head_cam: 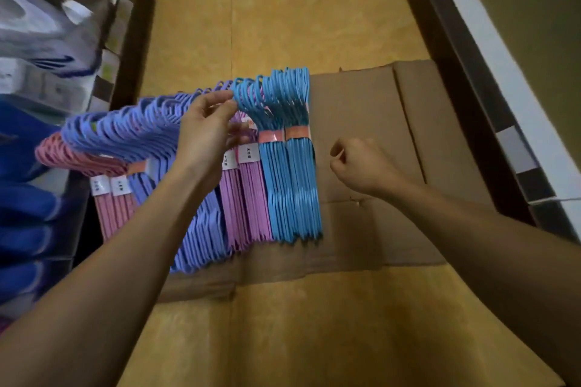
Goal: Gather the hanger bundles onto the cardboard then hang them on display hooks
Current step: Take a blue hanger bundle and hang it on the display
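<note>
Blue hanger bundles [292, 166] lie lengthwise on cardboard [371, 122], hooks pointing away.

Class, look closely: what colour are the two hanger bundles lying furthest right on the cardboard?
Light blue hanger bundles, each wrapped with an orange-pink band; the head view shows them plainly.

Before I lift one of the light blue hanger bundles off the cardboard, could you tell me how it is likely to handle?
The light blue hanger bundles will probably lift as stiff units, since an orange band ties each stack at the neck. The hook ends fan out above the band, so they may snag neighbours. They look like thin hangers, so likely light. They lie flat on the cardboard, so rolling seems unlikely.
</note>
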